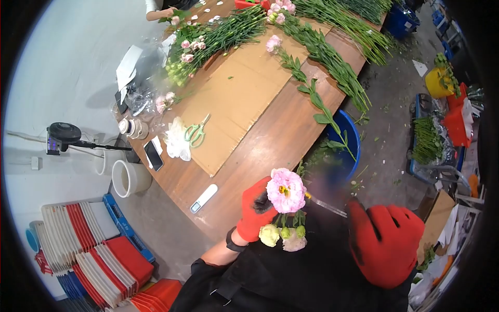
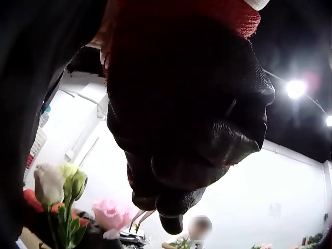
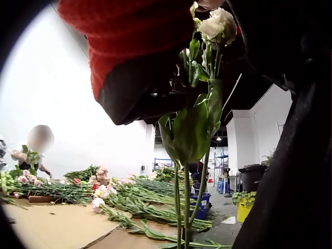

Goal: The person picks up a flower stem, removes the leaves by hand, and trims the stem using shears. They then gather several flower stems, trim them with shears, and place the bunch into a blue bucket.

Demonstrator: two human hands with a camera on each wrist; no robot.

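In the head view, my left hand [image 1: 257, 208], in a red glove with a dark palm, is right behind the bloom of a pink lisianthus [image 1: 286, 190]. Its curled fingers appear to grip the stem, though the bloom covers the grip. A cream bud [image 1: 269, 235] and a whitish bloom [image 1: 294, 240] hang just below. Leafy stems [image 3: 187, 207] run down in the right wrist view. My right hand [image 1: 387, 244], also gloved red, is curled to the right of the flowers; I cannot tell whether it holds anything. The left palm [image 2: 181, 104] is dark in the left wrist view.
Cardboard [image 1: 244, 99] covers part of the wooden table [image 1: 260, 156], with green scissors [image 1: 196, 132], a phone [image 1: 153, 155] and a white device [image 1: 204, 198] nearby. Cut lisianthus [image 1: 322, 49] lies along the far side. A blue bucket [image 1: 352, 140] stands by the edge. Another person [image 3: 39, 148] works opposite.
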